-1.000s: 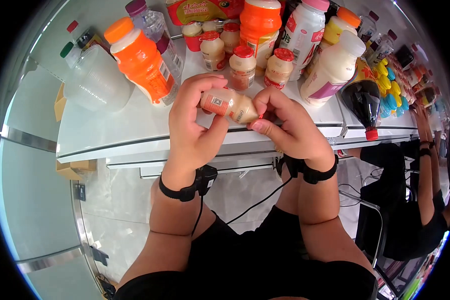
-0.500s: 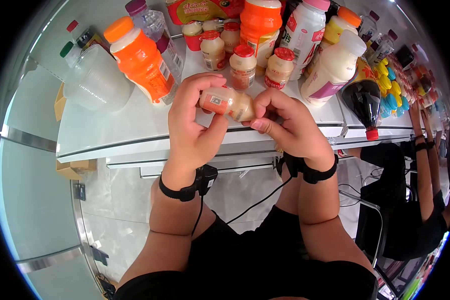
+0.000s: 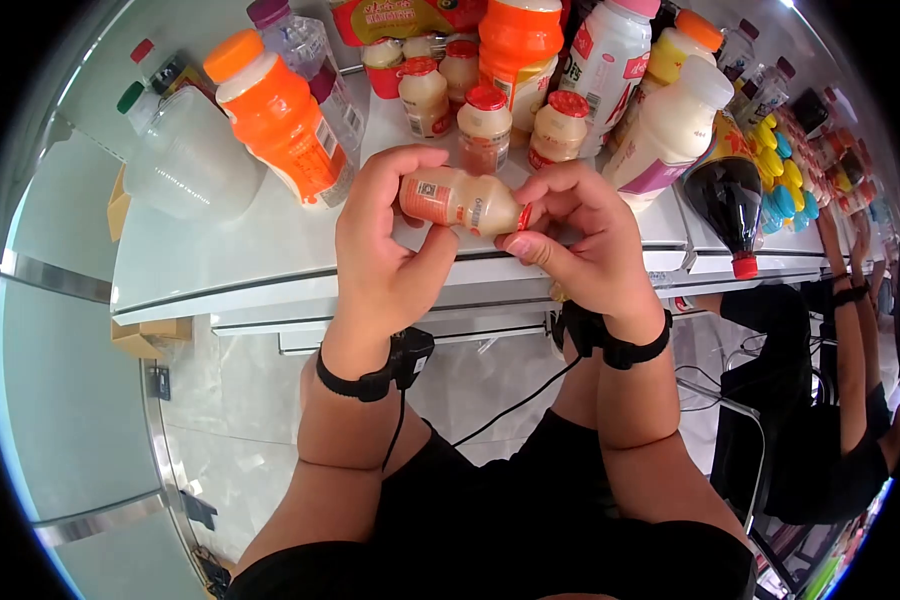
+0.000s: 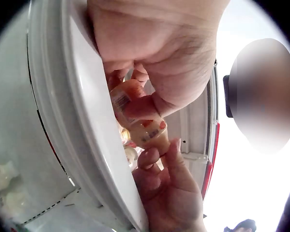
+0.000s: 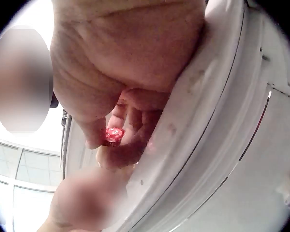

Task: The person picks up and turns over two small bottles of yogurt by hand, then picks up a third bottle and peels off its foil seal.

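Observation:
A small cream-coloured bottle [image 3: 465, 202] with a red cap [image 3: 524, 217] lies sideways in mid-air above the shelf's front edge. The left hand [image 3: 390, 245] grips its base end, thumb below and fingers over the top. At the cap end, the right hand [image 3: 595, 245] has its thumb and curled fingers around the red cap, which shows between them. In the left wrist view the bottle [image 4: 152, 135] runs from the left hand [image 4: 159, 63] down to the right fingertips. The right wrist view shows the red cap [image 5: 114, 136] between the right thumb and fingers.
Behind the hands, three small red-capped bottles [image 3: 484, 125] and more stand near an orange bottle [image 3: 280, 125] and a white bottle [image 3: 665, 135]. A dark bottle [image 3: 725, 205] lies at the right by the white shelf [image 3: 210, 265]. Another person's arm [image 3: 850, 360] is at far right.
The right fingers have shifted and spread slightly at the cap end, so the red cap, hidden half a second ago, shows again. The bottle has turned a little; the left hand keeps its grip.

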A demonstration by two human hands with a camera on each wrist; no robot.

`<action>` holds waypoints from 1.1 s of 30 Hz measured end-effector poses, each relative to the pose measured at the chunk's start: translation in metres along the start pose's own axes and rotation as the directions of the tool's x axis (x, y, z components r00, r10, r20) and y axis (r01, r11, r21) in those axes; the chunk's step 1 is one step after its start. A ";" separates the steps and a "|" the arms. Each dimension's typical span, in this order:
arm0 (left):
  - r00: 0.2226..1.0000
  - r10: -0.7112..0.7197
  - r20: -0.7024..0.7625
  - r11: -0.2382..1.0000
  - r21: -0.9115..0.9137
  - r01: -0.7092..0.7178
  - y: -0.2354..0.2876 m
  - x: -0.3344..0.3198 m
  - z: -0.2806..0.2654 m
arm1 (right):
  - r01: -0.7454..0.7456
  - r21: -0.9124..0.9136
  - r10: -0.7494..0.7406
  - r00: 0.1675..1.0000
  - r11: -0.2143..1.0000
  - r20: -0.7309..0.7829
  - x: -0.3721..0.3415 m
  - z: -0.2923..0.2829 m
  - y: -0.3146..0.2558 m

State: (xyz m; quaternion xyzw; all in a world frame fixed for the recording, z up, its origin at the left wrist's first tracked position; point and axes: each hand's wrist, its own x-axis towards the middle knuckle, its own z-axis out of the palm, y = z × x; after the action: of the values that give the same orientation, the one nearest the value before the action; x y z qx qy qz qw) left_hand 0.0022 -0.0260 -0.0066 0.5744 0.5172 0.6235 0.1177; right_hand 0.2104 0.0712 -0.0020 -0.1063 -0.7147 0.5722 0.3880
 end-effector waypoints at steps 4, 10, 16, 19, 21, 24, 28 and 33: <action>1.000 0.010 0.015 0.999 0.043 -0.011 0.000 0.000 0.000 | -0.015 0.021 0.015 1.000 1.000 0.017 0.000 0.000 -0.003; 0.991 -0.101 0.082 0.995 0.003 0.101 0.007 -0.002 0.000 | -0.105 0.075 0.096 0.989 0.992 0.114 -0.001 -0.006 -0.007; 0.992 -0.082 0.097 0.986 0.156 0.066 0.016 0.001 0.002 | -0.087 0.064 0.077 0.985 0.994 0.154 0.001 -0.009 -0.008; 0.994 0.024 0.102 0.975 0.216 -0.046 0.010 0.002 0.003 | -0.079 0.060 0.068 0.983 0.995 0.169 0.001 -0.011 -0.006; 0.992 0.086 0.096 0.977 0.187 -0.103 0.006 0.003 0.005 | -0.054 0.073 0.039 0.981 0.996 0.193 0.000 -0.015 -0.001; 0.984 0.143 0.110 0.930 0.324 -0.171 0.011 0.004 0.006 | -0.041 0.137 0.020 0.988 0.990 0.154 -0.001 -0.015 -0.003; 0.989 0.101 0.108 0.909 0.394 -0.136 0.014 0.003 0.006 | 0.026 0.193 -0.045 0.995 0.981 0.091 0.004 -0.010 -0.011; 0.991 0.131 -0.009 0.899 0.422 -0.115 0.009 0.005 0.010 | 0.006 0.171 -0.014 0.999 0.985 0.043 0.004 -0.010 -0.011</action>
State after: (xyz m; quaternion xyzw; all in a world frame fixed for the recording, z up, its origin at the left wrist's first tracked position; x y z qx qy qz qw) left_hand 0.0128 -0.0214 0.0015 0.6060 0.6043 0.5140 -0.0581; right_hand 0.2178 0.0775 0.0104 -0.0564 -0.6718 0.6315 0.3829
